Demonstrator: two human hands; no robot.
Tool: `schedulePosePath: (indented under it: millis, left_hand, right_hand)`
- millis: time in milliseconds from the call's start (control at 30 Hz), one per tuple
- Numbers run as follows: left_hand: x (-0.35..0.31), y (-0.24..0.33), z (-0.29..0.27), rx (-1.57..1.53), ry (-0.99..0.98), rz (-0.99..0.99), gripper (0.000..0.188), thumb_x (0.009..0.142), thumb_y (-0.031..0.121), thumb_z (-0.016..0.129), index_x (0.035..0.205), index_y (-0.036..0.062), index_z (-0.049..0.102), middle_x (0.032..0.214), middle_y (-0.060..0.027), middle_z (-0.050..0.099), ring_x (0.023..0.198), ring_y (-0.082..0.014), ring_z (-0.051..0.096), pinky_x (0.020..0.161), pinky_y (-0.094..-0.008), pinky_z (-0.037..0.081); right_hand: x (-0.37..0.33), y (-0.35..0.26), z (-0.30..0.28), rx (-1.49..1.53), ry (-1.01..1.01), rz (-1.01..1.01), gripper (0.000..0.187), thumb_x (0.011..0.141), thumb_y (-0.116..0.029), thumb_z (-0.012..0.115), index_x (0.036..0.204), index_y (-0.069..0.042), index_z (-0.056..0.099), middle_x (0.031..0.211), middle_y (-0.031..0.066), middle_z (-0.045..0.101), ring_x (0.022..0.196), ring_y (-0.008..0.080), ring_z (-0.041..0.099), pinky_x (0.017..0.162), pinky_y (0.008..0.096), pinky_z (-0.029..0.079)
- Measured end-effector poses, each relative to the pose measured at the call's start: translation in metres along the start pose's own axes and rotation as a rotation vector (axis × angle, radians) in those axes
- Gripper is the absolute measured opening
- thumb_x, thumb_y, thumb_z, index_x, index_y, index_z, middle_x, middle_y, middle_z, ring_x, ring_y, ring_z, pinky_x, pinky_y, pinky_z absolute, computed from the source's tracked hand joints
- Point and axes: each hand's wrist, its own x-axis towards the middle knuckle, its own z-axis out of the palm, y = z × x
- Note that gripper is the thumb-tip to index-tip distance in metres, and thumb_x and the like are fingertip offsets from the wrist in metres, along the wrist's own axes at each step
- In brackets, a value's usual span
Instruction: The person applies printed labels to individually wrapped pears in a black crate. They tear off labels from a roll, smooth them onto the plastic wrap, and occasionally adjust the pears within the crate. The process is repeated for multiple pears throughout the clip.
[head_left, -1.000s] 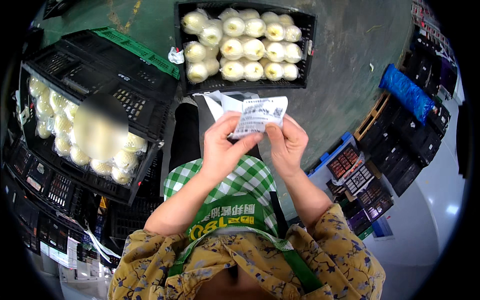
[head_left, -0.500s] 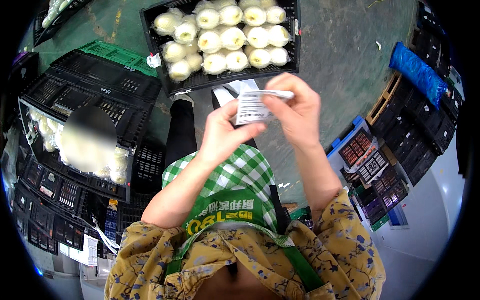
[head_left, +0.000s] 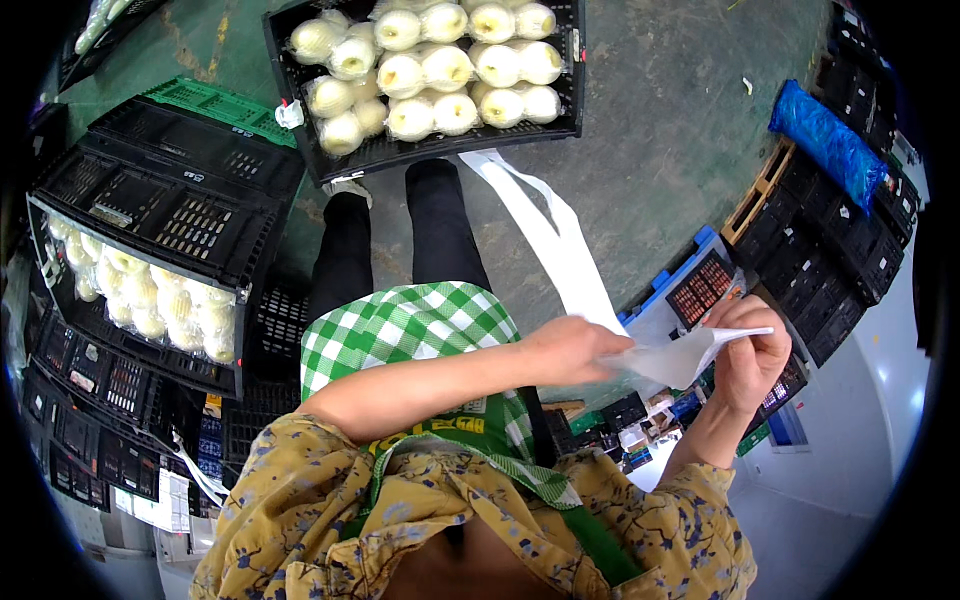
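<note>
My left hand (head_left: 568,352), slightly blurred, is closed on a strip of white label paper (head_left: 560,262). One long part of the strip trails from this hand toward the black crate (head_left: 440,152) on the floor. Another white piece of the paper (head_left: 678,362) spans the gap to my right hand (head_left: 748,362), which stands raised at the right with its fingers pinching the paper's edge. Whether both pieces are one strip I cannot tell. Inside the crate sit rows of pale round produce (head_left: 445,68) in clear wrap and foam netting.
Stacked black crates (head_left: 170,215) stand at the left, one holding more wrapped produce (head_left: 140,295). A green crate (head_left: 215,110) lies behind them. At the right are more black crates (head_left: 800,260), a blue plastic bundle (head_left: 828,145) and a wooden pallet (head_left: 762,195).
Both hands have moved right and nearer to me, and farther apart, with the paper stretched between them. The long white strip now shows at full length. The view has shifted slightly.
</note>
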Motion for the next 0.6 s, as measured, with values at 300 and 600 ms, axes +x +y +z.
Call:
schedulePosePath:
  millis: [300,600]
  left_hand:
    - [0.031,0.168,-0.065,0.231,0.643,0.753,0.016,0.061,0.021,0.057,0.062,0.0058,0.053,0.067,-0.0041,0.049,0.07,-0.0179,0.048,0.067,-0.0351,0.039]
    - [0.084,0.109,-0.094,0.546,0.786,0.751,0.019,0.067,0.008,0.062,0.085,0.0017,0.059,0.094,-0.0062,0.054,0.095,-0.0211,0.053,0.088,-0.0392,0.048]
  right_hand:
    - [0.04,0.1,-0.012,-0.093,0.315,0.171,0.014,0.088,-0.008,0.053,0.088,0.003,0.061,0.079,0.0005,0.061,0.067,0.004,0.052,0.061,0.019,0.042]
    - [0.167,0.205,0.04,-0.138,-0.009,0.162,0.018,0.09,-0.015,0.051,0.094,0.001,0.057,0.081,0.0007,0.06,0.073,0.0051,0.051,0.065,0.0214,0.043]
